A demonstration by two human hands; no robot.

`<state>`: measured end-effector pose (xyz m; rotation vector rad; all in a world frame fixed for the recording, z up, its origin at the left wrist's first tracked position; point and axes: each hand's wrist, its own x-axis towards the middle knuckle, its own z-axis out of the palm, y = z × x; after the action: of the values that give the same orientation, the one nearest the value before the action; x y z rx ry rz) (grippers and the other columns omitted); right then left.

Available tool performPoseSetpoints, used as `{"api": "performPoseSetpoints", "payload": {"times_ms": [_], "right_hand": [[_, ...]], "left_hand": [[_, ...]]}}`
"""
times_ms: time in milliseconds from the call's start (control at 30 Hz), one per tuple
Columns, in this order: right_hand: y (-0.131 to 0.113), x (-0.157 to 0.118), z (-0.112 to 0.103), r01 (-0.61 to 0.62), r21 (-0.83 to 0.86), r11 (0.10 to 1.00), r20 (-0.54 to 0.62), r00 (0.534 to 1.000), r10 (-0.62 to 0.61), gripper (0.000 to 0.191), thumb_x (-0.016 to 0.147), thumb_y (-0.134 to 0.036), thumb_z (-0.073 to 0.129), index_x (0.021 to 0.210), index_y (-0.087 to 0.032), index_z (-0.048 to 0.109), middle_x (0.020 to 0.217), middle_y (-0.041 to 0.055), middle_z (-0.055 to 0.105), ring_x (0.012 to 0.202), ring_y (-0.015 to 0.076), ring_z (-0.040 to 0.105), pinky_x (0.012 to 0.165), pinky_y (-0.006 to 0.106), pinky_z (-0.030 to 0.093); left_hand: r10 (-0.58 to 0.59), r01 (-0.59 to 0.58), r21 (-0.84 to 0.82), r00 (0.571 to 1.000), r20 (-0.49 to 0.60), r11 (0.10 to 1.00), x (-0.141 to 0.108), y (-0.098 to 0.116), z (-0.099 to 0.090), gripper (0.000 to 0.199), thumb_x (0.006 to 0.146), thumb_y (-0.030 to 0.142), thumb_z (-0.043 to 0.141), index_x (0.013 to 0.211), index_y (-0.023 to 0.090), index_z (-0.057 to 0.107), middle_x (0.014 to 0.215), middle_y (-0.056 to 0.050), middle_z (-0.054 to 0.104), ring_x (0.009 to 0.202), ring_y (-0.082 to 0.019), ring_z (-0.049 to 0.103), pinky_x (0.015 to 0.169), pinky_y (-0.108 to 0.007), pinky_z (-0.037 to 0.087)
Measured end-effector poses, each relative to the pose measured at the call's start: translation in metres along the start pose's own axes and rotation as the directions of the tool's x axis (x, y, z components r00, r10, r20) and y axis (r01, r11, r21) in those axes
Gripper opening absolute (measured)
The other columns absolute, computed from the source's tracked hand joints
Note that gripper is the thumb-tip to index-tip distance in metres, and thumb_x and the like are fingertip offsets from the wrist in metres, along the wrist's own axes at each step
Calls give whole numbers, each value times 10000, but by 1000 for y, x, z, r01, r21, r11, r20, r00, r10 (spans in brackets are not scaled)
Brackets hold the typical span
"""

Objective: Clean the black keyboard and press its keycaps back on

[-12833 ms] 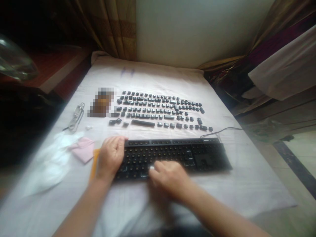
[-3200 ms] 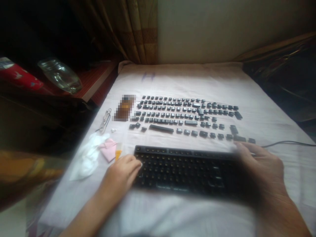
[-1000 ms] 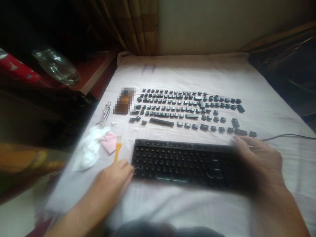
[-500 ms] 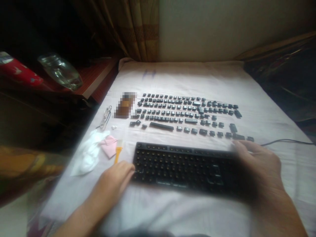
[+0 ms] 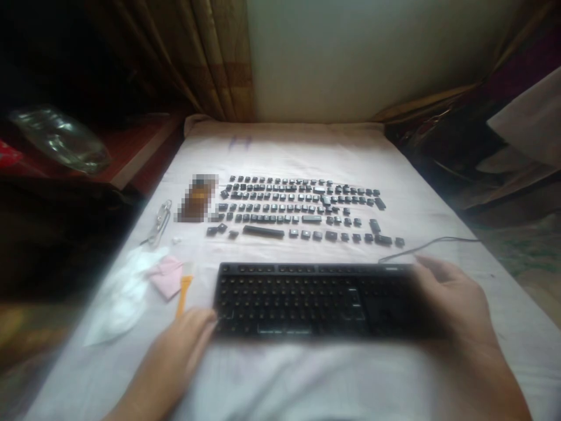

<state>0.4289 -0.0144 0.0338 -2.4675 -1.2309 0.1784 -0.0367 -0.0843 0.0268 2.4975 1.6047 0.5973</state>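
A black keyboard (image 5: 302, 304) with its keycaps off lies in front of me on the cloth-covered table (image 5: 280, 380). My left hand (image 5: 195, 333) grips its left end, the fingers closed at the edge. Around the right end is my right hand (image 5: 456, 298), partly blurred, its fingertips at the back right corner. Behind the keyboard, loose black keycaps (image 5: 280, 209) are laid out in rows, with the long spacebar (image 5: 263, 231) in the front row. A brush with a yellow handle (image 5: 184, 290) lies just beyond my left hand.
Left of the keycaps are a pixelated brown item (image 5: 197, 199), a metal clip-like object (image 5: 160, 222), a pink cloth (image 5: 167, 278) and a crumpled white sheet (image 5: 125, 298). A cable (image 5: 432, 240) runs off to the right. A clear glass vessel (image 5: 63, 140) is on the side furniture.
The view has shifted to the right. The keyboard, slanted before, now sits straighter across the view, with both hands still at its ends. More of the cable shows behind it.
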Motion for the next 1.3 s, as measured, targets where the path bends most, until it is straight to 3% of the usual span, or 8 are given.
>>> {"api": "performPoseSetpoints", "payload": {"times_ms": [100,200,367,500,700,833,967,1300], "right_hand": [[-10,-5,-2,-119,63,991,129,985,110,619,763,-562,494,1221,-198,693,1114,139,736,1059,348,678,912,454,519],[-19,-7,-3,-149,53,987,155,978,140,654,767,-561,472,1271,-193,664,1204,159,699,1113,364,648,955,472,492],[-21,-4,-3,-155,-26,988,169,973,157,624,792,-543,446,1254,-195,680,1091,148,727,1062,353,661,930,454,497],[-19,1,2,-115,-40,992,129,984,120,591,795,-539,446,1227,-222,695,1078,126,730,1017,323,674,887,420,511],[-21,9,8,-105,-99,990,96,989,115,536,795,-500,460,1175,-225,719,1062,143,724,996,362,665,855,482,507],[-28,1,10,-44,-121,992,114,992,58,597,812,-510,425,1261,-201,668,1265,161,659,1156,376,605,932,501,485],[-39,-16,16,41,-144,989,27,999,-37,613,832,-543,375,1281,-226,646,1445,137,542,1305,391,494,1028,567,416],[-30,-22,33,112,-34,993,-28,993,-113,571,850,-575,364,1146,-227,705,1435,124,562,1314,400,482,1055,612,380]], "left_hand": [[24,-23,20,998,-56,1000,2,3,3,193,1034,323,377,1017,258,557,843,25,703,740,-127,718,687,-200,561],[25,-21,39,995,-100,999,2,3,7,187,1031,302,377,1017,245,554,831,18,691,730,-134,712,677,-210,559],[7,-6,11,991,-136,1000,2,0,15,162,1014,269,401,1011,242,561,826,16,679,726,-147,696,677,-235,554],[-41,38,-37,994,-97,999,9,0,18,173,1007,256,395,956,249,560,803,9,669,716,-161,681,678,-264,552],[-77,71,-80,994,-83,994,16,-2,22,182,1006,266,396,954,232,567,827,-12,673,745,-180,675,711,-309,559],[-100,97,-146,995,-14,984,18,-5,17,190,1002,269,415,937,222,588,839,-13,675,773,-172,671,736,-307,555],[-88,101,-220,994,68,970,19,-8,8,179,992,259,449,934,217,613,885,-21,680,824,-164,663,744,-293,550],[-41,143,-272,936,349,951,23,-10,-15,191,952,252,460,883,219,635,875,-10,678,807,-154,640,758,-287,524]]}}
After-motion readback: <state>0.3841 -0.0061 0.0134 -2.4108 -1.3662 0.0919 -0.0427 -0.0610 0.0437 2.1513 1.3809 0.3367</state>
